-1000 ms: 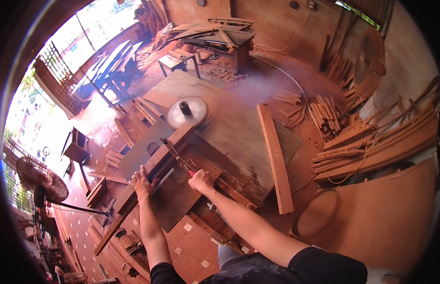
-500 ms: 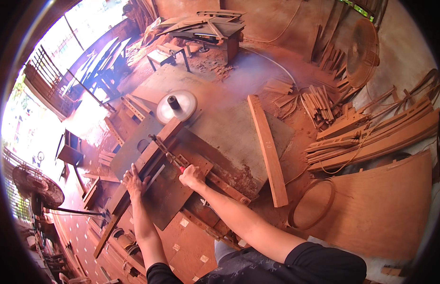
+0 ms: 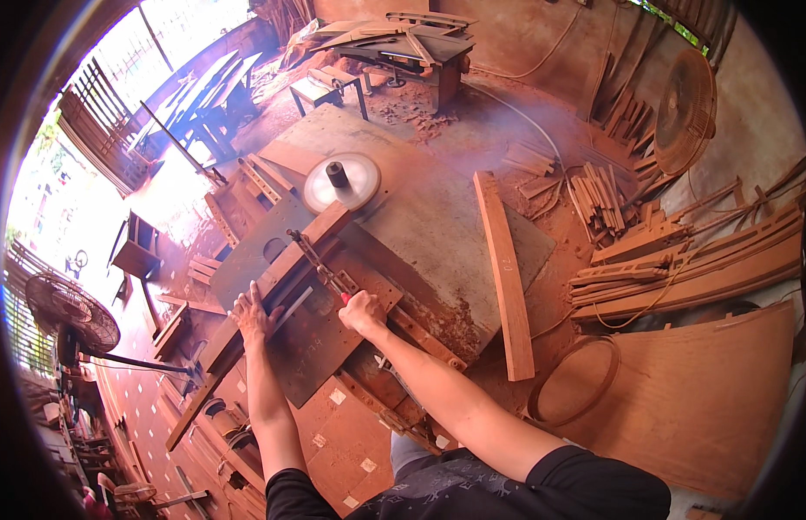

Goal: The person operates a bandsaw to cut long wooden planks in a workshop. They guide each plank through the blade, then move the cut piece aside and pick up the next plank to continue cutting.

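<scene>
A long wooden beam (image 3: 323, 228) lies aslant across a metal machine table (image 3: 247, 260). Its far end reaches the rim of a pale round disc (image 3: 361, 186), blurred as if spinning around a dark upright spindle (image 3: 337, 174). On the near part of the beam rests my left hand (image 3: 254, 319), fingers spread and thumb out to the side. My right hand (image 3: 363, 314) is closed around the red handle of a metal clamp (image 3: 316, 260). The clamp's far end sits over the beam. Beneath it is a sliding board (image 3: 312, 368); what my right palm covers is hidden.
A separate plank (image 3: 502, 277) lies to the right across the table edge. Stacked wood pieces (image 3: 598, 204) and long curved boards (image 3: 680, 286) stand at the right. One fan (image 3: 685, 113) is far right, another fan (image 3: 69, 312) at left. Sawdust covers the floor.
The whole scene has shifted slightly right and up in the view. Both hands keep their places on the beam and the clamp; any travel of the beam is too small to tell.
</scene>
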`<state>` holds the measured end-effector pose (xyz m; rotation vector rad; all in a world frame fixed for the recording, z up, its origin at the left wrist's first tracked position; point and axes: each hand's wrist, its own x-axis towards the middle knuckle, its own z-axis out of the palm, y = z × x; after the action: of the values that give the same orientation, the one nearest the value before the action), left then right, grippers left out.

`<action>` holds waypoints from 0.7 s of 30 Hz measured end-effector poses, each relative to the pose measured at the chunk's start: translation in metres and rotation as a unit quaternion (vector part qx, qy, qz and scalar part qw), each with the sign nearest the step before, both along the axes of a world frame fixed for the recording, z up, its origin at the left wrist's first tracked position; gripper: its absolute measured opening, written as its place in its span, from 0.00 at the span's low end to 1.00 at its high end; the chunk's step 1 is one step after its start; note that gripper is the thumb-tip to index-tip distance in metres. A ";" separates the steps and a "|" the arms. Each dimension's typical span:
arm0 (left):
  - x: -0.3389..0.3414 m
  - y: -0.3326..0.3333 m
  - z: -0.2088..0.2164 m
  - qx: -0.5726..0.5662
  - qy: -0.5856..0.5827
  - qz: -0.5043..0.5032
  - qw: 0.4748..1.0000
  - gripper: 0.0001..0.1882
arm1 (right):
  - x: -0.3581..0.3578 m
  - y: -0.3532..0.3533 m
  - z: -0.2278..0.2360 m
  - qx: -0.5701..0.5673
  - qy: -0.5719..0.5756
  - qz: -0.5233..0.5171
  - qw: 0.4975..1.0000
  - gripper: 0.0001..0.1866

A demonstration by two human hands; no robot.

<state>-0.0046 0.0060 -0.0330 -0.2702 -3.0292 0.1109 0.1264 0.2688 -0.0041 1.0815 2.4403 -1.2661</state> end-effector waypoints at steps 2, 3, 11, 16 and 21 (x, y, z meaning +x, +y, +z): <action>0.000 0.002 0.001 0.003 -0.007 0.001 1.000 0.60 | -0.001 0.001 -0.003 -0.003 0.002 0.002 1.000 0.18; 0.001 -0.002 0.001 0.003 -0.011 0.004 1.000 0.60 | 0.000 0.004 -0.001 -0.022 -0.001 0.018 1.000 0.18; 0.002 -0.006 0.004 0.002 -0.015 0.011 1.000 0.61 | -0.010 -0.005 -0.023 -0.030 0.009 0.001 0.999 0.20; 0.006 -0.022 0.001 -0.002 -0.015 0.022 1.000 0.61 | -0.008 -0.018 -0.012 -0.050 0.007 0.015 0.999 0.24; -0.001 -0.002 0.003 0.005 -0.019 0.009 1.000 0.62 | -0.008 -0.001 -0.013 -0.025 0.004 0.005 1.000 0.22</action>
<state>-0.0057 0.0038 -0.0299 -0.2476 -3.0689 0.0943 0.1188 0.2681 -0.0174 1.0529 2.4016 -1.3241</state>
